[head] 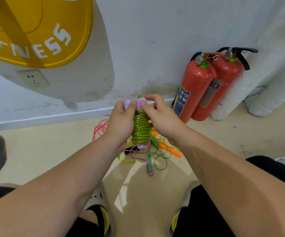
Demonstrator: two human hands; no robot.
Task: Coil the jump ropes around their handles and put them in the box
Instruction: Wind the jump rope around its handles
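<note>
The 2 purple handles (141, 102) stood side by side between the hands, their long axis running roughly upright, rounded upper ends at the top and lower ends poking out beneath; the left hand (121, 124) lay on the left flank and the right hand (162, 120) on the right, both touching the bundle. A short slack loop of the green rope (140, 132) showed just under the upper ends, right beside the right thumb and forefinger; that hand was therefore the nearer one for the closing tuck, which I judged to be the step in hand.

The left hand gripped the wound middle, fingers curled round it, thumb pressed near the top; the right hand pinched the upper end of the right-side handle.

The rope looked glossy and translucent, laid in tight, even turns over nearly the whole length of the handles. The bundle was held in the air above a pile of loose ropes (157, 156) on the floor (52, 151); no box could be plainly made out.
</note>
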